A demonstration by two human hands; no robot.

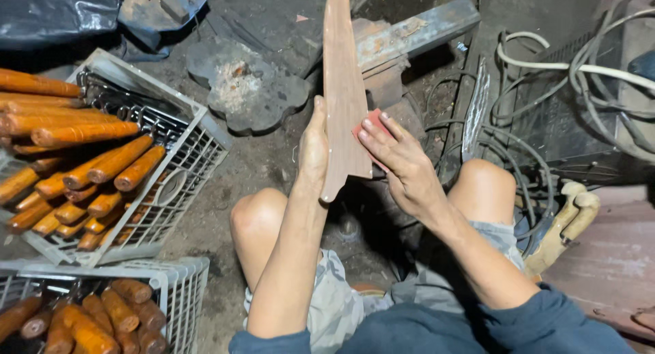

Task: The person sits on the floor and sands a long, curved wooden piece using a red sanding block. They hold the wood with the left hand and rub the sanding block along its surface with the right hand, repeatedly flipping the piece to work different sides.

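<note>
Your left hand (312, 152) grips the lower left edge of a long, flat shaped wooden piece (343, 88), fingers wrapped behind it and thumb along its edge, holding it upright between your knees. Your right hand (399, 164) presses a small red piece of sandpaper (372, 122) against the board's right edge, fingers together and flat. Two white plastic crates (194, 146) of turned wooden handles (82, 132) sit on the floor to your left.

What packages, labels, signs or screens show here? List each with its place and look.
No labels, signs or screens show.
Upper crate: left, white plastic lattice, piled with orange-brown wooden handles.
Lower crate: bottom left, white lattice, same handles.
Dark plastic sheet or bag: top left corner, crumpled and glossy.
</note>
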